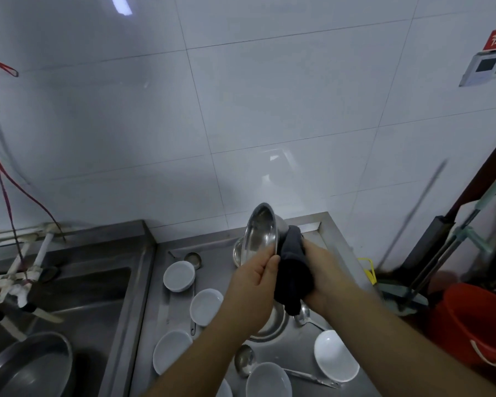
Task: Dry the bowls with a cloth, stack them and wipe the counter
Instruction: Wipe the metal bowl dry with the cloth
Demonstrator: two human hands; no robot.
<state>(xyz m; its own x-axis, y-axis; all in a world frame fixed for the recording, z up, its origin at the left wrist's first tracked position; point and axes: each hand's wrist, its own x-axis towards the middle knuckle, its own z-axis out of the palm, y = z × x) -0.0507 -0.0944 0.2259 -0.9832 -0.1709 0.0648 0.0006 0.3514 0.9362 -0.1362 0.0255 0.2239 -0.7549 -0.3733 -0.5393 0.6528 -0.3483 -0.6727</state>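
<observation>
Held on edge above the far right part of the worktop (292,343): steel bowl (261,234), rim pinched by the left hand (255,285), hollow facing left, back turned toward the right hand (320,270). Right hand closed on the dark cloth (294,270), pressed against that back, so nearer for the wiping. White bowls (179,275) waiting below, unstacked.

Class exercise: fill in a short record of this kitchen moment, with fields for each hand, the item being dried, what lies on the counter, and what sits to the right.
left hand: grips the rim of the steel bowl, tilted on edge
right hand: presses the dark cloth against the bowl's outside
counter: white bowls, ladles, more steel bowls
sink: on the left, holds a large pan
right of counter: red bucket, mop
</observation>
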